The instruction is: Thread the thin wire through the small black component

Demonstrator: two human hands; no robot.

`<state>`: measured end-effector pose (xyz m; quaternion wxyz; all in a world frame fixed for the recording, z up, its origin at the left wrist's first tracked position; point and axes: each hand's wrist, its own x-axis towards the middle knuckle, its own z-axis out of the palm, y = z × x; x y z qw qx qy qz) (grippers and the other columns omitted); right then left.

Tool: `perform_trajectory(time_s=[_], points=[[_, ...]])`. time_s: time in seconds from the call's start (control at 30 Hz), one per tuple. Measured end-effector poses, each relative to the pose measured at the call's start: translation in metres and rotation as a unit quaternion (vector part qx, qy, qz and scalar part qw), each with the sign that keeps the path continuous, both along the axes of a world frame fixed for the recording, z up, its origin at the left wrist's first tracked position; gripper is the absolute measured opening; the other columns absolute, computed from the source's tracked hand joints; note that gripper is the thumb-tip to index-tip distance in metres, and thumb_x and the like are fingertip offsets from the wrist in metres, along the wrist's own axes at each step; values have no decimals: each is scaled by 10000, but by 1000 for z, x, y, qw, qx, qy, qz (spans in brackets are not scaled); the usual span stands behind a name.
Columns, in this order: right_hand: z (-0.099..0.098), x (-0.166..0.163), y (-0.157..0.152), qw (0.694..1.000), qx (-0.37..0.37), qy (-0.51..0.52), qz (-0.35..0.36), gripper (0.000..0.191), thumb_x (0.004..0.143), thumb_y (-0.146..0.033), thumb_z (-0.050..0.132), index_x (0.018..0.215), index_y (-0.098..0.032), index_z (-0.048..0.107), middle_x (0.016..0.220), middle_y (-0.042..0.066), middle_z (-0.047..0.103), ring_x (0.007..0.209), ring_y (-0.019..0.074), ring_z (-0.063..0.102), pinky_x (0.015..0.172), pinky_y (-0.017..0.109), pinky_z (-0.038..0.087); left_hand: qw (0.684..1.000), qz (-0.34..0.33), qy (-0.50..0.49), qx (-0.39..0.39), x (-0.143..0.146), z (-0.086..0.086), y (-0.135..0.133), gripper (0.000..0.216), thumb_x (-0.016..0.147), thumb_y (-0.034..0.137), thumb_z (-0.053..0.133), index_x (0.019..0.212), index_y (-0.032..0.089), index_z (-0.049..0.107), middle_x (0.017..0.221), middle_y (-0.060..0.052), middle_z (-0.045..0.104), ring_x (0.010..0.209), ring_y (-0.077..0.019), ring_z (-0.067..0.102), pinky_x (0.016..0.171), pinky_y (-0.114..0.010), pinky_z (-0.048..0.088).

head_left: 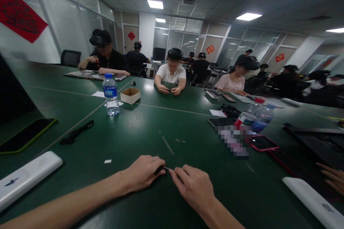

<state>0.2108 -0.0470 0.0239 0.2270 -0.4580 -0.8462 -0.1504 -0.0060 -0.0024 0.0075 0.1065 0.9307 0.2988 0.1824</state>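
Low in the middle of the head view, my left hand (146, 171) is closed around a small black object (159, 169) over the green table (129, 139). A thin pale tip sticks out of that object towards the right. Facing it, my right hand (194, 186) is closed, its fingers bent and the thumb side close to the tip. What the right fingertips pinch, if anything, is too small and hidden to make out. A ring shows on a finger of my left hand. A white paper scrap (107, 161) lies left of my hands.
A water bottle (110, 96) and an open small box (130, 95) stand ahead left. White cases (32, 177) (311, 200) flank my arms. Phones (264, 143) and two bottles (262, 118) are at right. Another person's hand (331, 177) enters at right; several people sit beyond.
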Motion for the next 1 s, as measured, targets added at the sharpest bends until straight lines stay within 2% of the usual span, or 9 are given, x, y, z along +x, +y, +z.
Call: perform_trajectory(time_s=[0.43, 0.53, 0.7, 0.77, 1.0], points=[[-1, 10, 3, 997, -11, 21, 66, 271, 914, -308, 503, 732, -183, 660, 639, 0, 596, 535, 69, 486, 541, 221, 299, 995, -87, -42, -20, -6, 9, -2, 259, 966, 359, 410, 1053, 154, 543, 856, -60, 619, 769, -166, 580, 676, -259, 419], [3, 11, 4, 996, 0, 27, 87, 257, 911, -294, 506, 742, -181, 662, 638, 2, 600, 548, 74, 495, 547, 221, 309, 995, -77, -50, -44, -4, 11, -1, 238, 958, 344, 425, 1033, 161, 558, 865, -57, 627, 776, -166, 586, 684, -256, 423], [8, 6, 2, 984, -5, 8, 175, 267, 911, -331, 503, 747, -193, 662, 657, 1, 609, 535, 75, 478, 522, 229, 299, 991, -21, -88, -100, 2, 10, 5, 192, 949, 301, 444, 987, 168, 577, 885, -39, 642, 798, -153, 602, 718, -247, 442], [7, 4, 3, 985, -18, 5, 171, 284, 917, -333, 493, 738, -190, 662, 641, -1, 600, 529, 72, 474, 516, 223, 296, 988, -12, -104, -112, 2, 9, 7, 197, 945, 313, 458, 975, 163, 583, 878, -37, 646, 789, -148, 603, 720, -243, 444], [0, 14, 18, 993, -73, 57, 77, 321, 942, -341, 455, 784, -167, 674, 647, 6, 603, 553, 72, 517, 545, 195, 335, 989, -9, -91, -117, 1, 7, 6, 213, 931, 340, 487, 1024, 173, 580, 893, -29, 650, 770, -148, 602, 690, -244, 438]])
